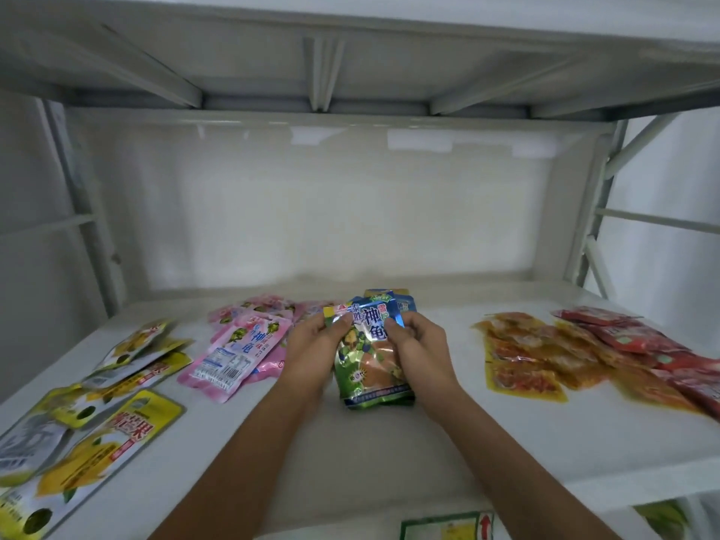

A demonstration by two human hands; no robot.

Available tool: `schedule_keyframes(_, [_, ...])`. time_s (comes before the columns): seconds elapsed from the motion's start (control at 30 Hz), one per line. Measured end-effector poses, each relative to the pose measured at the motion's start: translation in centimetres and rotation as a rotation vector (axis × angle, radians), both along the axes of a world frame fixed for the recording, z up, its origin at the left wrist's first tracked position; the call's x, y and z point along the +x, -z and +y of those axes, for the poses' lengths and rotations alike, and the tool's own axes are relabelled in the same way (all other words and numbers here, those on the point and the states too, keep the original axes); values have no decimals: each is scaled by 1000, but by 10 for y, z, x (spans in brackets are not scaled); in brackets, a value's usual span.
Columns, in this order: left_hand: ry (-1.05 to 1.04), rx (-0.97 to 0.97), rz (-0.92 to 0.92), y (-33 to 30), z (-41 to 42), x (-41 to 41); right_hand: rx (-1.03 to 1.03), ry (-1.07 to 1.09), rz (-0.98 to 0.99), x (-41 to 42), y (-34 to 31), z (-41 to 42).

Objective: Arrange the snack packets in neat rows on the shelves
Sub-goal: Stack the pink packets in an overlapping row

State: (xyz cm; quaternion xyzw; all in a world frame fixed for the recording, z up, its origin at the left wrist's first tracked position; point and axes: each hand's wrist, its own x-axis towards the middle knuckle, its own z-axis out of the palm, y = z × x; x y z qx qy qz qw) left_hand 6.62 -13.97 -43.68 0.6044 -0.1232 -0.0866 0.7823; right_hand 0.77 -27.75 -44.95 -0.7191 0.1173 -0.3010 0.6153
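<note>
A stack of blue-green snack packets [370,368] lies at the middle of the white shelf [389,454]. My left hand [315,344] pinches its upper left corner and my right hand [419,344] grips its upper right side. Pink packets [237,348] lie in a loose pile just left of my left hand. Yellow mango packets [97,415] are spread over the shelf's left end. Orange packets [522,356] and red packets [646,344] overlap on the right.
The shelf above [350,64] hangs low over the work area, with grey metal uprights [83,212] at both sides and a white back panel [331,204]. A lower shelf with a green-edged label [448,526] shows beneath the front edge.
</note>
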Motion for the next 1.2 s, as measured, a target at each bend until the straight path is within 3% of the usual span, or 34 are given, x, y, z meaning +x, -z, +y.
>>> schedule_keyframes(0.2, [-62, 39, -208, 12, 2, 24, -124, 61, -121, 24, 11, 5])
schedule_keyframes(0.43, [-39, 33, -315, 8, 3, 18, -229, 119, -169, 18, 7, 7])
schedule_keyframes(0.67, [20, 10, -287, 11, 1, 14, -250, 129, -218, 16, 5, 10])
schedule_keyframes(0.87, [45, -3, -287, 7, 0, 8, -128, 44, -247, 16, 5, 12])
schedule_keyframes(1.03, [154, -38, -147, 6, 3, 11, -94, 57, -231, 17, 5, 8])
schedule_keyframes(1.2, [171, 50, -174, 9, 1, 9, -30, 134, -275, 21, 7, 5])
